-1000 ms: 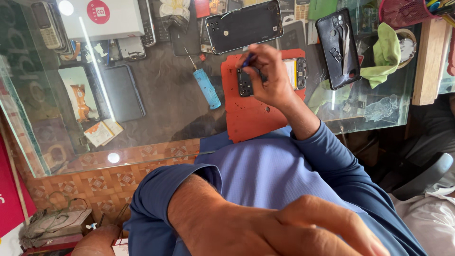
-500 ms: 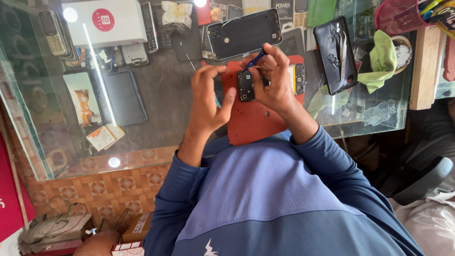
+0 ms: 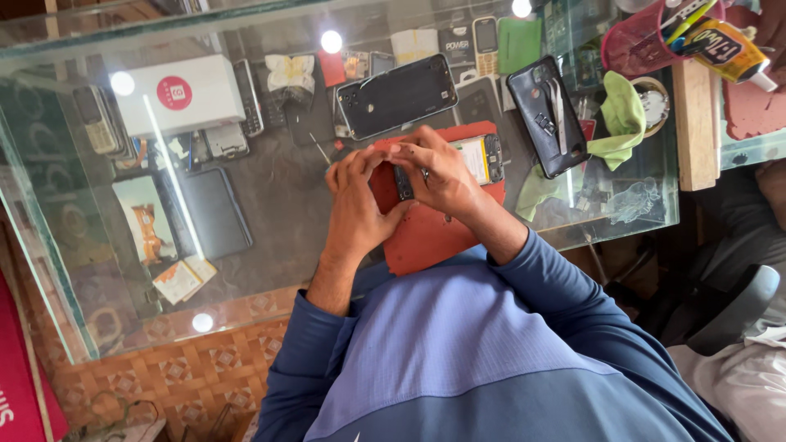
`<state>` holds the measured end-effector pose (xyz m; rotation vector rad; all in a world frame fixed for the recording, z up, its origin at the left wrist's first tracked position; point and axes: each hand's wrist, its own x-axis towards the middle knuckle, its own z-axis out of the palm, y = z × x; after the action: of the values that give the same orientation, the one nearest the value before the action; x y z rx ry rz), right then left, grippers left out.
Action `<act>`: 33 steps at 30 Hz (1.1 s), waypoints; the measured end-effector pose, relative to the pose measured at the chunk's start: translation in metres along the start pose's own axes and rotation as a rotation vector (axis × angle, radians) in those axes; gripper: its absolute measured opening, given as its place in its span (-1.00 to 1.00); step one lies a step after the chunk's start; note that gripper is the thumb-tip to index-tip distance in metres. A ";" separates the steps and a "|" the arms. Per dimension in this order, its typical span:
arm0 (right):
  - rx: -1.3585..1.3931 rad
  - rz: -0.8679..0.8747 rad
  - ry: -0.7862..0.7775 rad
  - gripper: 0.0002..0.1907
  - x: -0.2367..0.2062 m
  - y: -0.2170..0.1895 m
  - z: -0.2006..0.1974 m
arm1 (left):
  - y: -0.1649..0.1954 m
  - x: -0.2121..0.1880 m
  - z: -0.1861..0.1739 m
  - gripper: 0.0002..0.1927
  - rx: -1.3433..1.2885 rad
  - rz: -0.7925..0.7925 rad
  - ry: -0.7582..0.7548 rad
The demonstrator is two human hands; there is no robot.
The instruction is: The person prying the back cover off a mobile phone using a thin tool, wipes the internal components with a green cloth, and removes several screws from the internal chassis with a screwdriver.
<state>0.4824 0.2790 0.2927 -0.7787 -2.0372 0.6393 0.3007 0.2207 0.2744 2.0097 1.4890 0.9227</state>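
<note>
Wearing a blue long-sleeved shirt (image 3: 491,360), the person fills the near part of the view, both forearms reaching onto the red mat (image 3: 426,233) that lies on the glass desk (image 3: 270,270). On that mat the 2 hands meet over an opened phone (image 3: 475,158) whose back is off. The right hand (image 3: 438,176) is closed around the phone's camera end, fingers curled over it; the left hand (image 3: 356,205) presses against that same end from the side, thumb and fingertips touching it. Whether a small tool sits between the fingers cannot be told.

Just past the mat lies a black phone back cover (image 3: 397,96). Beside the mat, toward the right hand, a second dark phone (image 3: 547,115) rests with tweezers on it, and a green cloth (image 3: 618,123) lies next to that. Farther from the mat on the left-hand side sits a white box (image 3: 180,94), with old keypad phones under the glass nearby. Beyond the cloth, a pink cup (image 3: 647,41) holds pens.
</note>
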 end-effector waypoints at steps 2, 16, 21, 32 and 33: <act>0.092 -0.066 -0.044 -0.32 0.002 0.001 -0.004 | -0.002 -0.001 0.003 -0.07 0.010 0.016 0.026; 0.099 0.044 0.001 -0.38 0.004 0.008 -0.005 | -0.002 0.002 0.009 -0.05 0.001 0.018 0.028; 0.039 0.069 -0.012 -0.39 0.006 0.001 -0.005 | -0.002 0.003 0.007 -0.07 0.016 0.020 0.028; 0.279 0.015 -0.084 -0.26 0.006 0.002 -0.007 | -0.002 -0.003 0.004 0.08 -0.055 0.042 0.058; 0.167 0.053 -0.035 -0.26 0.006 0.001 -0.007 | -0.001 -0.004 0.003 0.09 -0.069 0.031 0.054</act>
<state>0.4860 0.2852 0.2985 -0.7293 -1.9708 0.8463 0.3015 0.2177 0.2705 1.9782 1.4385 1.0346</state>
